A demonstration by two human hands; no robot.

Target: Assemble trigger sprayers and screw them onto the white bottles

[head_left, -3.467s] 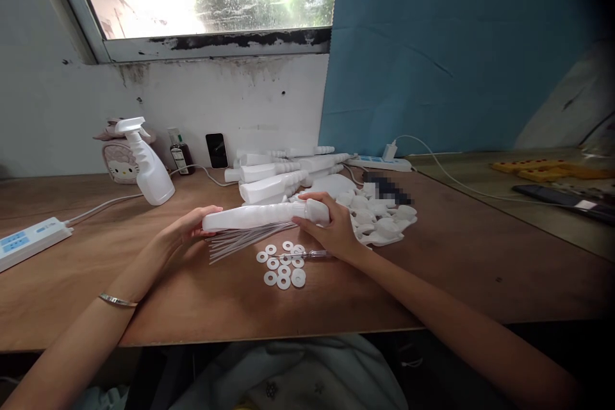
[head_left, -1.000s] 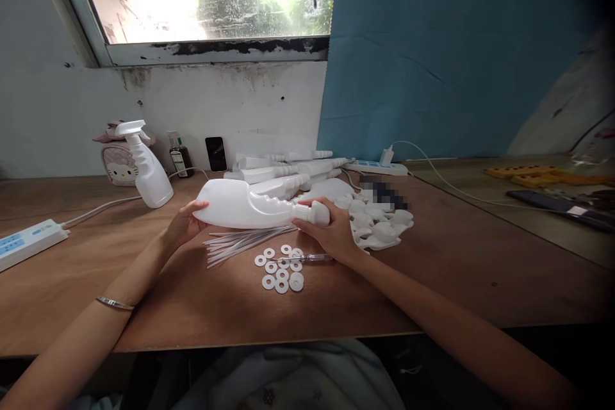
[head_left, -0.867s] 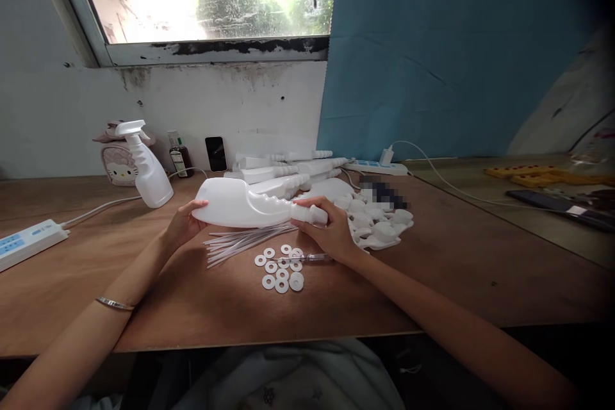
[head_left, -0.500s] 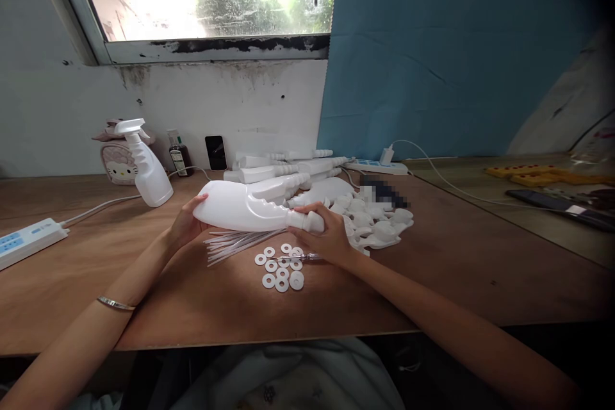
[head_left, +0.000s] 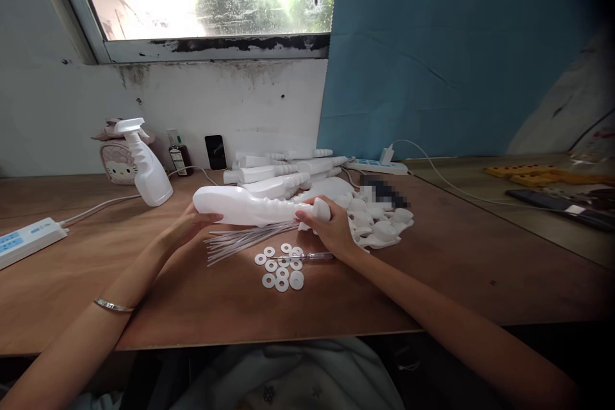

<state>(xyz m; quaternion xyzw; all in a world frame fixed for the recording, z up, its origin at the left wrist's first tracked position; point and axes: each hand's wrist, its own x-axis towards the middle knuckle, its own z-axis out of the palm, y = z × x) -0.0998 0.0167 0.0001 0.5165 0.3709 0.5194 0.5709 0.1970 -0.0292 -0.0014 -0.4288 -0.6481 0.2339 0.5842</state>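
A white plastic spray bottle (head_left: 240, 204) lies sideways in the air between both hands, above the table. My left hand (head_left: 196, 221) is closed around its base end, thumb on the near side. At the neck, where a white trigger head (head_left: 321, 209) is fitted, my right hand (head_left: 331, 227) grips with its fingers wrapped round; part of the head is hidden by them. Below the bottle lie thin clear tubes (head_left: 240, 240) in a loose bundle. Nearer to me are several white ring washers (head_left: 282, 273) and a screwdriver (head_left: 312, 257) with a clear handle.
Behind the hands are piled several white bottles (head_left: 269, 173), with white trigger heads (head_left: 384, 227) heaped at right. A spray bottle (head_left: 151, 173) with its head on stands upright at left, by a pink bag (head_left: 115, 163), a dark bottle (head_left: 179, 157) and a phone (head_left: 216, 152). Power strips (head_left: 29, 240) lie on the table.
The held bottle has rolled about its long axis and now shows a narrower side. My right hand has shifted slightly right and up, uncovering more of the screwdriver handle.
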